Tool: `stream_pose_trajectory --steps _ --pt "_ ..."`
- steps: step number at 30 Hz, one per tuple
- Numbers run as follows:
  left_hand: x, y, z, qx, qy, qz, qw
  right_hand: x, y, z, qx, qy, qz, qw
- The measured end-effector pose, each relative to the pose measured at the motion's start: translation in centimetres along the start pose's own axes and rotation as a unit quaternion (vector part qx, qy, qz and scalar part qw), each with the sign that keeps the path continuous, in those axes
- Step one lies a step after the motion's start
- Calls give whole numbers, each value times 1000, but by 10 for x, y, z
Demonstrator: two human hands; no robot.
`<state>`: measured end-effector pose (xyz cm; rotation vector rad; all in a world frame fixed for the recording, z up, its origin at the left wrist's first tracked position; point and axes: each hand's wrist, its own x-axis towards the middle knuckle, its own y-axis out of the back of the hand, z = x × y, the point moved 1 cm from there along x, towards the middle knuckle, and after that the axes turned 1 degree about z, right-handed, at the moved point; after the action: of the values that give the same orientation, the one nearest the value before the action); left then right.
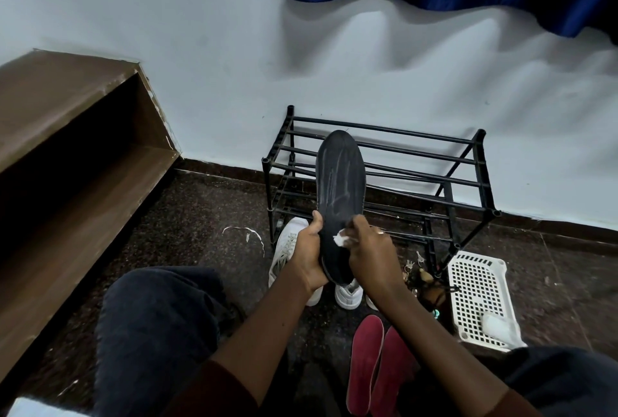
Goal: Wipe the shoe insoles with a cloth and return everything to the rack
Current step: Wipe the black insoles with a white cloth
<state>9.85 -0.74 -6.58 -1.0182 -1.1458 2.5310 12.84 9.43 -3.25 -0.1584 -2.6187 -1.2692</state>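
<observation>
Between our fingers (361,222) we are mid-wipe: left hand (309,249) grips the black insole (341,179) by its heel, right hand (369,249) pinches the white cloth (341,240), which likely must sweep toeward next.

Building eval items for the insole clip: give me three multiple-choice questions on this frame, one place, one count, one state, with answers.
1. Relative to the rack, where do the red insoles lie?
A) on its top shelf
B) on the floor in front of it, near the person
C) hanging from its side

2. How many red insoles show?
A) one
B) two
C) four

3. What state is the black insole in?
A) lying on the floor
B) resting on the rack
C) held up by the left hand while the right hand holds a white cloth against it

Answers:
1 B: they lie side by side on the dark floor at the bottom of the view.
2 B: two red shapes show.
3 C: the left grip wraps its heel end, and the cloth touches its face.
</observation>
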Motion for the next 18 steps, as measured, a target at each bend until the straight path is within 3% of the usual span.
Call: stream_pose_trajectory --steps 4,7,11,18 --pt "3 3 -2 -22 -4 4 1000 -8 14 -1 142 -118 21 982" --pt "7 3 -4 1 -10 -11 1000 -6 18 0 160 -185 38 969" --pt "6 3 -6 15 -3 -26 1000 7 18 4 239 -292 -41 925" --pt "0 10 -2 13 -24 -55 998 14 18 10 362 -369 -103 850"
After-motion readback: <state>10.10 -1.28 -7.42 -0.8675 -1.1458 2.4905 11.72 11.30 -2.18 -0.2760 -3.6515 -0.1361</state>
